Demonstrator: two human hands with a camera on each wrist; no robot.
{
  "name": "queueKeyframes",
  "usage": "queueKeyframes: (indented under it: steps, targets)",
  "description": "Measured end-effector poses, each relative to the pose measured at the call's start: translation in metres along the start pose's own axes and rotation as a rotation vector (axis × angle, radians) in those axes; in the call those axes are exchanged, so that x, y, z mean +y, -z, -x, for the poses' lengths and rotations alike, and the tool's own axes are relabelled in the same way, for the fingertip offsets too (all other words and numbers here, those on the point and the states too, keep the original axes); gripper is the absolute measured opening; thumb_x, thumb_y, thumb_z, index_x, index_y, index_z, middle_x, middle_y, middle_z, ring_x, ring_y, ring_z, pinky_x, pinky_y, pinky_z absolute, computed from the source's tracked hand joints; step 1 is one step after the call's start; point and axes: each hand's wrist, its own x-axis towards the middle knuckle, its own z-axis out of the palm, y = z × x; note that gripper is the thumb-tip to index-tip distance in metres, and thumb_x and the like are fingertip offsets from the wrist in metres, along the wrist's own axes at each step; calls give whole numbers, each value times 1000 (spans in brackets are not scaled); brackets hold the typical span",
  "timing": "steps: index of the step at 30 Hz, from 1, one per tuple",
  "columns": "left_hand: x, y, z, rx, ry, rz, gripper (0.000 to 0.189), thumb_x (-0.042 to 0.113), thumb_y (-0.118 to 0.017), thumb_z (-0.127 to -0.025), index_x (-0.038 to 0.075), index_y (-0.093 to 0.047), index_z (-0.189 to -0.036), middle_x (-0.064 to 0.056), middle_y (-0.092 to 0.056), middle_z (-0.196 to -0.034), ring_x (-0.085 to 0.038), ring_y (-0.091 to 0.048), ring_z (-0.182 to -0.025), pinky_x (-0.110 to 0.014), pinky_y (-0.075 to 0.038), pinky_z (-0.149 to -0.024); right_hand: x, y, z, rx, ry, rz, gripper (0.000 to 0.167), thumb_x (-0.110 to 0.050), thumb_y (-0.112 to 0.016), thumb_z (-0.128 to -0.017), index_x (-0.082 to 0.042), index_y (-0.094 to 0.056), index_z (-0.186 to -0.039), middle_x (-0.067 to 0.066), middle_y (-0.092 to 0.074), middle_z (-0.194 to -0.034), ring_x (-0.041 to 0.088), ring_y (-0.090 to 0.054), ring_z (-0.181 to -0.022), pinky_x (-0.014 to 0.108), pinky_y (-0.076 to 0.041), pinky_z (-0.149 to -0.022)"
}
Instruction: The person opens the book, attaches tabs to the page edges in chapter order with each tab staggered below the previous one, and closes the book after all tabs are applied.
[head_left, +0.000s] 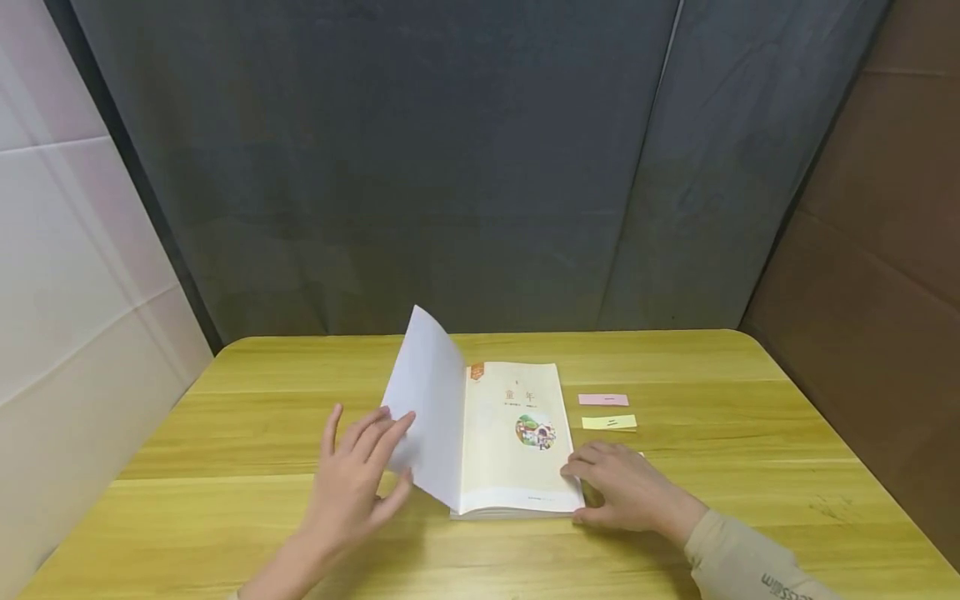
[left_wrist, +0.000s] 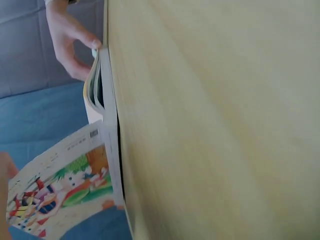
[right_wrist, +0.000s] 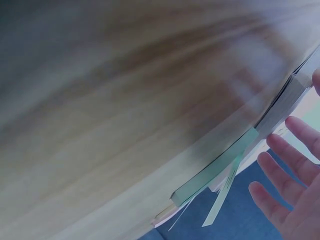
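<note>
One thick paperback book with cream pages (head_left: 510,467) lies on the yellow wood-grain table (head_left: 225,433), between the bare left hand (head_left: 356,479) and the bare right hand (head_left: 630,487). Its long axis runs away from the person: the head of the printed title page is beyond both hands, its foot close beside the right thumb, and the spine is on the left-hand side. The single raised white-lined cover (head_left: 431,400) leans up towards the left hand, whose fingers are spread and nearly straight, touching it without curling around it. The right hand clenches nothing; its loosely extended fingers rest at the book's near right edge.

Just beyond the right hand are two small rectangular paper slips, one pink (head_left: 603,400) and, nearer to the hand, one yellow (head_left: 608,422); whether either is a stack is too small to tell. The pale edge of a further piece peeks out behind the hand.

The right wrist view alone shows a mint-green paper pad (right_wrist: 215,170) with one strip angled away from it, near the right fingers. The left wrist view alone shows the cover's outer face, with a colourful cartoon illustration (left_wrist: 70,190). The head view alone shows the round picture (head_left: 536,432) on the title page.
</note>
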Motion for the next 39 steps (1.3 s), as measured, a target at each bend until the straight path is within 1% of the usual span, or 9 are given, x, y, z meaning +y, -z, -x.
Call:
queueKeyframes:
  steps: [2,4,8,11,14,18,26,34,39]
  targets:
    - [-2,4,3,-50,19,-36,40,27,-42,-77,4,-60,-104,-6,-58,-88,-30,-51,-92,-58,-15,-94,0,0,0,-3,-5,-4,47,-42,-66,-72,-14,-59,-109,1,-53,-109,20,-47,-103,43,-37,-85]
    - [-4,8,6,-125,45,-70,37,27,-44,-76,6,-62,-100,-5,-59,-86,-29,-53,-87,-57,-17,-93,1,0,0,-6,-10,-7,47,-42,-66,-73,-14,-59,-109,1,-53,-109,19,-47,-103,43,-37,-85]
    - [-6,9,13,-378,118,-129,34,28,-53,-75,8,-62,-102,-4,-61,-90,-25,-55,-85,-52,-30,-88,1,2,1,-8,-19,-23,46,-42,-65,-74,-14,-58,-109,0,-53,-109,19,-47,-103,43,-37,-85]
    - [-4,4,17,-565,167,-141,37,31,-60,-74,10,-61,-104,-3,-60,-93,-22,-55,-84,-43,-43,-74,1,2,0,-9,-25,-35,46,-43,-64,-75,-14,-58,-110,-1,-53,-109,19,-47,-103,44,-36,-85]
    - [-1,-3,18,-665,202,-104,38,33,-64,-73,10,-61,-103,-2,-58,-93,-19,-55,-80,-35,-46,-61,1,2,0,-13,-30,-34,46,-43,-64,-75,-14,-58,-110,-1,-53,-110,19,-46,-104,44,-36,-86]
    - [5,-14,17,-697,194,-40,37,35,-65,-74,10,-62,-101,-1,-58,-90,-17,-55,-77,-31,-46,-55,1,1,0,-16,-36,-28,47,-44,-63,-75,-14,-58,-111,-1,-53,-110,19,-46,-104,44,-36,-86]
    - [23,-36,5,-729,124,91,39,42,-60,-77,11,-61,-102,2,-56,-90,-14,-52,-76,-27,-42,-47,1,1,-1,-16,-37,-21,47,-44,-63,-75,-14,-58,-111,-1,-53,-110,18,-47,-103,44,-37,-86]
    - [36,-52,0,-746,97,26,60,62,-57,-69,11,-59,-102,2,-48,-87,-14,-46,-69,-25,-32,-39,0,0,0,-15,-39,-26,48,-44,-63,-75,-14,-58,-111,-1,-53,-110,19,-46,-104,44,-36,-87]
    - [35,-56,-2,-753,129,16,63,63,-58,-67,10,-59,-101,1,-48,-86,-13,-45,-68,-24,-32,-40,0,1,0,-16,-38,-21,49,-45,-63,-75,-14,-57,-112,-1,-53,-110,19,-46,-104,43,-36,-87]
